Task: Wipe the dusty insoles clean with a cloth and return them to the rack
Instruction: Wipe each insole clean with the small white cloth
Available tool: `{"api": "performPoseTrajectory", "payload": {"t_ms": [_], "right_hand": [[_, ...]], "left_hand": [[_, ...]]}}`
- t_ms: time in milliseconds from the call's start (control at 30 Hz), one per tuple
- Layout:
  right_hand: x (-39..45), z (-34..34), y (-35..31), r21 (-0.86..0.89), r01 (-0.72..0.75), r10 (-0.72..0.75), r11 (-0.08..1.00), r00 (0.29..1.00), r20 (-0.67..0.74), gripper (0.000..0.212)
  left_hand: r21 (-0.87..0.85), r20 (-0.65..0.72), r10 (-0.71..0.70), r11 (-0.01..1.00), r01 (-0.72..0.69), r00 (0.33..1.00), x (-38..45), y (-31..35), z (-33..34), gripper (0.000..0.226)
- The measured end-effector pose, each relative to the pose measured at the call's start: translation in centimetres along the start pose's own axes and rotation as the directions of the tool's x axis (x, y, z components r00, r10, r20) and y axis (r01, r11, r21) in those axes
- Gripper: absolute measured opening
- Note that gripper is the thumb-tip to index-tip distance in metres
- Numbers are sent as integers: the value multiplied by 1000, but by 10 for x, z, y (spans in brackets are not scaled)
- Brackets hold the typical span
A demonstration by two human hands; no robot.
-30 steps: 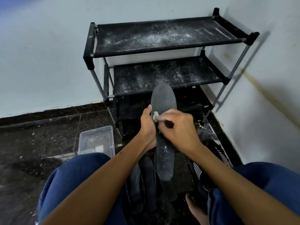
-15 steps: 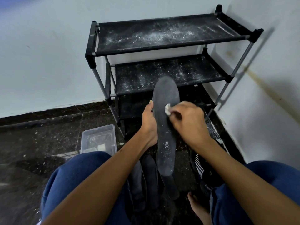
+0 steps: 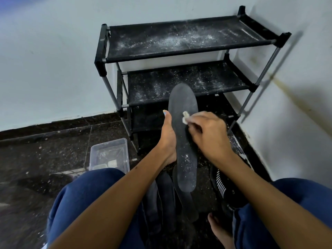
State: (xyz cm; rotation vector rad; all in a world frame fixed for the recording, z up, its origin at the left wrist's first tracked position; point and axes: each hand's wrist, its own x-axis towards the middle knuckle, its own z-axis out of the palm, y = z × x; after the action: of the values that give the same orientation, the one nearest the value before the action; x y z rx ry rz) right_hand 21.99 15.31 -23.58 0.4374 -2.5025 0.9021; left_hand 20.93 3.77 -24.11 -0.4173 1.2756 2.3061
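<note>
While a dusty black rack (image 3: 179, 40) fills the corner at twelve o'clock, the left hand (image 3: 168, 139) grips a dark insole (image 3: 184, 141) (heel still speckled), hiding the lowest shelf; the right hand (image 3: 208, 133) pinches a small cloth (image 3: 185, 117) against it. A clear tub (image 3: 109, 155) sits at nine o'clock.

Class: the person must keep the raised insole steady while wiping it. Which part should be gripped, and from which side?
Grip the insole at its narrow middle edge, from its left side, as the left hand does. It stands nearly upright, so an edge grip leaves the dusty face open for the right hand pressing the cloth.
</note>
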Motion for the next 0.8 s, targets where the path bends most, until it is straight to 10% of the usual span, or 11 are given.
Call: {"api": "performPoseTrajectory", "payload": {"t_ms": [433,667,800], "right_hand": [[-7,4,-9,163,40,-58,986,993,107,13],[-2,-1,1,-34,-49,48,998,998,-30,10],[-9,2,-16,169,40,-68,985,985,161,17]], "left_hand": [[-28,-38,16,999,-17,999,3,3,-3,83],[12,9,15,1000,-15,1000,2,0,-2,80],[-3,-11,8,1000,-8,1000,1,3,-2,90]]}}
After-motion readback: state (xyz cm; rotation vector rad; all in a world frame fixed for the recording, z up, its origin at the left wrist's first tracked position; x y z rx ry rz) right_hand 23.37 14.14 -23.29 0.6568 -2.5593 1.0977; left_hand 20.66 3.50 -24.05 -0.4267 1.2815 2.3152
